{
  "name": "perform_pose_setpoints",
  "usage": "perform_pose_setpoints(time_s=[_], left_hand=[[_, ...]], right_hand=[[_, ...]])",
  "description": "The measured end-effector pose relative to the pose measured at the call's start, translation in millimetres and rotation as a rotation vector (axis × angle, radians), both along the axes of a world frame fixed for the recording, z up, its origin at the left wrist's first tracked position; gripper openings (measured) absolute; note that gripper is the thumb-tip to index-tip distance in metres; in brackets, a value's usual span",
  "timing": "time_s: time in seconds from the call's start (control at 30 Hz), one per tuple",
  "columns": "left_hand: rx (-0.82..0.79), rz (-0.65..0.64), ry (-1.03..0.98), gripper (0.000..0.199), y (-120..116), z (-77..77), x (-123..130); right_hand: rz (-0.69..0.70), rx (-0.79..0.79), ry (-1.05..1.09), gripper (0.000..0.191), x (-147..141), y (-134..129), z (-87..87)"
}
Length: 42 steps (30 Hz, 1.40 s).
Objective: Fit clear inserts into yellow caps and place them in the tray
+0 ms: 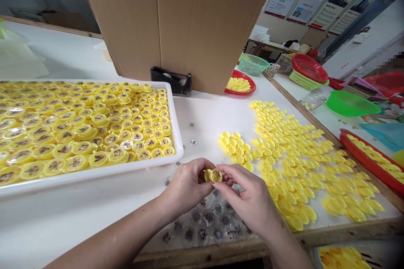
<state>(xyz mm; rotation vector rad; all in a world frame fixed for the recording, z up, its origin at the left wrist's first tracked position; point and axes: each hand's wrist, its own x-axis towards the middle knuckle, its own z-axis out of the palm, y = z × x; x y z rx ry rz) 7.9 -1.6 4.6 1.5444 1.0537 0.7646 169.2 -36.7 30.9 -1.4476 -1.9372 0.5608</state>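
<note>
Over the front of the white table, my left hand and my right hand meet around a small yellow plastic piece with a round printed picture on its face. The fingertips of both hands pinch it from either side. Beneath and in front of the hands lie clear round discs with dark prints. To the right, loose yellow plastic pieces are spread in a wide patch. On the left stands a white tray filled with rows of yellow pieces bearing round pictures.
A large cardboard box stands at the back, with a black tape dispenser before it. A red plate of yellow pieces sits beside the box. Beyond a wooden strip are a red tray, a green basin and baskets.
</note>
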Motion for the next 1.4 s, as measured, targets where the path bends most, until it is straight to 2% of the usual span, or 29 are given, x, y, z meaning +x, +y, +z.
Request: perform_pose_setpoints(time_s=[0.2, 0.37, 0.5, 0.63, 0.77, 0.97, 1.17, 1.3, 1.4], left_hand=[[0.005, -0.028, 0.023, 0.035, 0.0, -0.5, -0.1], [-0.023, -0.049, 0.05, 0.024, -0.9, 3.1, -1.1], [-0.03, -0.076, 0.045, 0.024, -2.1, 5.3, -2.2], [-0.041, -0.129, -0.032, 0.027, -2.0, 5.4, -3.5], [-0.092, -0.102, -0.113, 0.026, -2.3, 2.9, -1.7], [-0.153, -0.033, -0.21, 0.026, -5.9, -0.1, 3.0], [-0.21, -0.081, -0.259, 0.034, -7.4, -1.5, 0.4], [-0.319, -0.031, -0.344, 0.047, -4.6, -4.5, 0.5], [-0.329, -0.005, -0.385, 0.046, -2.0, -5.1, 1.0]], right_hand=[[0.05, 0.005, -0.027, 0.031, 5.4, -2.1, 5.9], [0.072, -0.016, -0.017, 0.031, 5.7, -2.7, 7.2], [0.061, -0.009, 0.007, 0.025, 5.9, -2.0, 5.8], [0.042, 0.001, 0.007, 0.023, 9.3, -2.1, 5.6], [0.006, 0.011, 0.005, 0.022, 9.7, -3.2, 5.6], [-0.01, 0.135, -0.098, 0.02, 2.6, -4.9, 6.4], [-0.005, 0.241, -0.236, 0.02, -0.9, -6.6, 6.1], [-0.028, 0.317, -0.223, 0.022, -7.6, -7.3, 1.1], [-0.04, 0.324, -0.155, 0.021, -10.2, -8.8, -3.9]])
